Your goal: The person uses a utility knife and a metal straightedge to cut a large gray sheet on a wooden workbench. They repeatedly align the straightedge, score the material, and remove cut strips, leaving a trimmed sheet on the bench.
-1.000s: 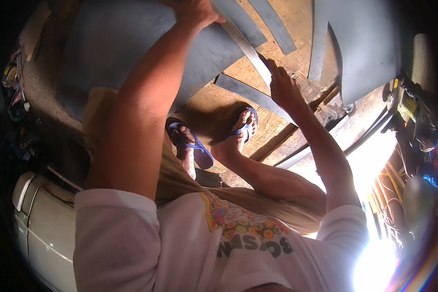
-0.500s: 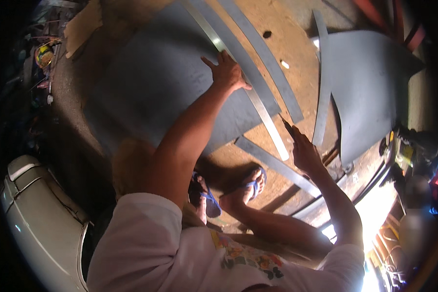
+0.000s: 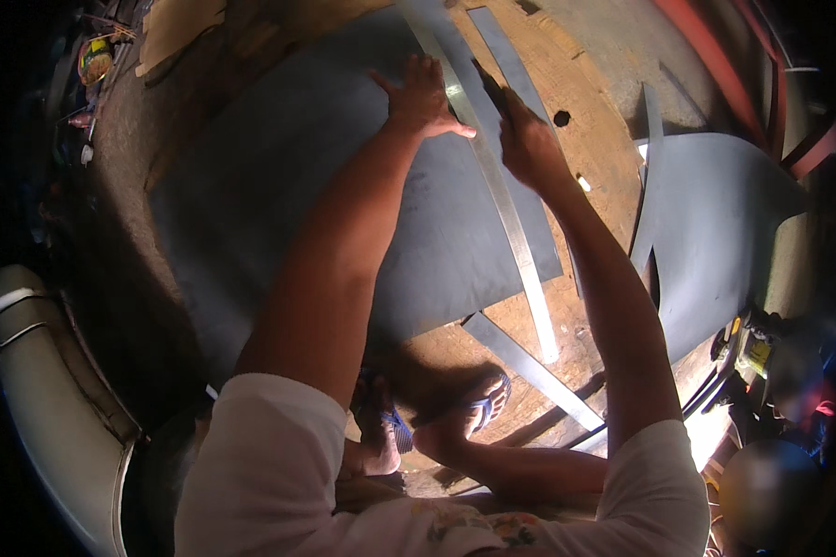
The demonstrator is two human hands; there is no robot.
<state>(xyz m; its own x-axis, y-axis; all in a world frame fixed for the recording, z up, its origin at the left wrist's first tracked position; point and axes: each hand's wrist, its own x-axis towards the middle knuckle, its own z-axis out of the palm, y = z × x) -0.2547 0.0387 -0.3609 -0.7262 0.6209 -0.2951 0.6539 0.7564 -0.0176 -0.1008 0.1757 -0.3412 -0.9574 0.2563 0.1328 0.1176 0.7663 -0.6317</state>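
A large dark grey sheet (image 3: 297, 167) lies flat on the wooden board. Across its right part runs a long shiny metal straightedge (image 3: 511, 218), its near end reaching past the sheet's edge. My left hand (image 3: 424, 100) presses on the sheet and straightedge with fingers spread, the thumb stretched over the metal. My right hand (image 3: 532, 148) is closed around a slim dark knife (image 3: 489, 85), which points away from me above the sheet, just right of the straightedge. Whether its tip touches the sheet I cannot tell.
Grey cut strips lie near my feet (image 3: 529, 367), beyond my right hand (image 3: 502, 46) and at the right (image 3: 653, 167). A second grey sheet (image 3: 715, 223) curves at the right. The wooden board (image 3: 590, 102) has a dark hole. Red metal bars (image 3: 706, 65) stand at the far right.
My right hand has moved the knife from the straightedge's near end to far up along its right side. My left hand stays spread on the straightedge. The view has shifted.
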